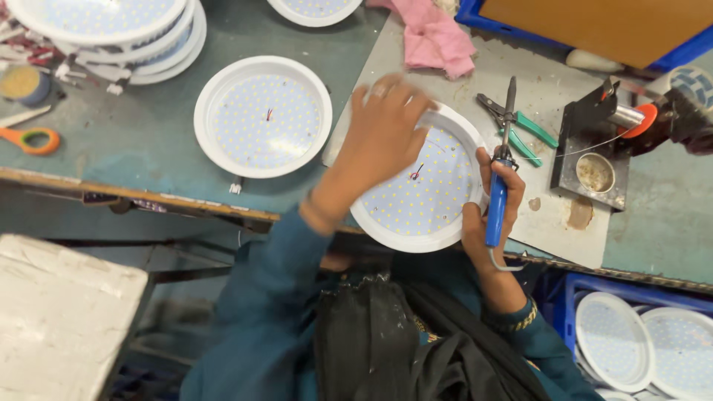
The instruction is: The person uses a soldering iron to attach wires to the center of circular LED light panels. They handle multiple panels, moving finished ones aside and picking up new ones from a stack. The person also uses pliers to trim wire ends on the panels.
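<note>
Two hands: both at the round LED panel (427, 193) on the grey mat (549, 223).
Left hand (382, 130): fingers spread, pressing the panel's upper left rim.
Right hand (486, 215): wrapped around the blue soldering iron (496, 197) at the panel's right edge.
Pliers (520, 126): right of the panel.

Left hand (382, 134) spread flat, palm down (fingers splayed); right hand (490, 215) fisted, wrist bent, both sleeves teal.
</note>
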